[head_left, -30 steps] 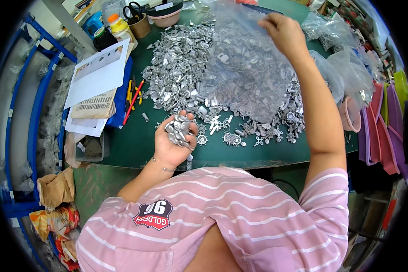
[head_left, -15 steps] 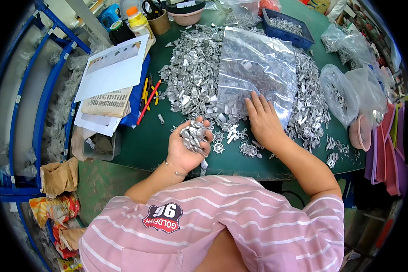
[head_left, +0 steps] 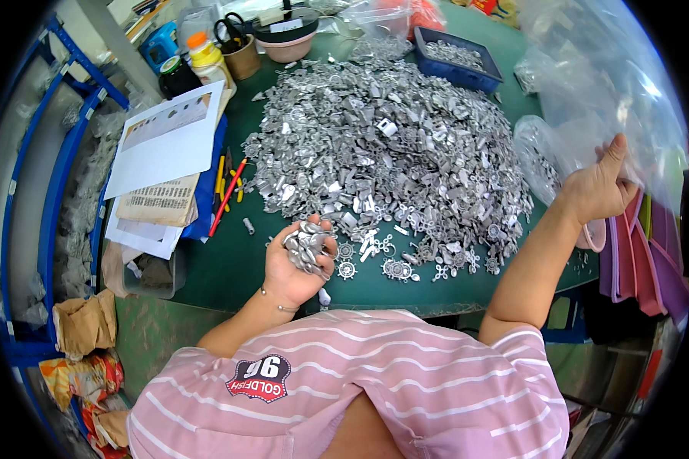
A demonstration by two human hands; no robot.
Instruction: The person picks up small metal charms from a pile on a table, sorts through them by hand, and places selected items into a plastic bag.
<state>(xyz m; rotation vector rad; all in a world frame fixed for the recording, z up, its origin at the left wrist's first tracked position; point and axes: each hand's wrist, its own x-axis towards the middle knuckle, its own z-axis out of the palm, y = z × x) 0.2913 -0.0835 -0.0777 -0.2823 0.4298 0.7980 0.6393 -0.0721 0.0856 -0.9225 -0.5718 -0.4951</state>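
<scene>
My left hand [head_left: 289, 281] is palm up in front of the pile, its fingers curled round a handful of small silver metal pieces [head_left: 308, 246]. Over to the right, my raised right hand [head_left: 599, 187] pinches a large clear plastic bag [head_left: 589, 76], which spreads up toward the far right edge. Between the hands lies a broad heap of silver metal charms [head_left: 390, 130] on the green table [head_left: 260, 294]. Several ship's-wheel charms [head_left: 347, 270] lie along the near side of the heap, close to my left hand.
A blue tray [head_left: 467, 73] of metal pieces stands behind the heap. To the left are papers [head_left: 164, 134], a red pencil [head_left: 228, 197] and bottles [head_left: 207, 60]. Scissors stand in a brown cup [head_left: 243, 59]. Blue shelving [head_left: 46, 122] rises at far left; coloured sheets [head_left: 628, 245] hang at right.
My right hand has lifted the clear plastic bag off the heap and carried it to the right, uncovering the charms. My left hand still holds its metal pieces.
</scene>
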